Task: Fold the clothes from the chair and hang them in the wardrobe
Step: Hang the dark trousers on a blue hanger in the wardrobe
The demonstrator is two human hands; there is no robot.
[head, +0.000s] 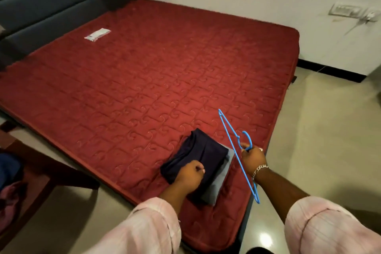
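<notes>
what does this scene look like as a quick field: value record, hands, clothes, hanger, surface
surface: red quilted mattress, clothes near its front corner
clothes: folded dark navy garment stacked on a folded grey garment
left hand: closed on the near edge of the navy garment
right hand: gripping the blue hanger at the base of its hook, held above the mattress
hanger load: none
other: small white packet far back on the mattress; more clothes at the left edge
</notes>
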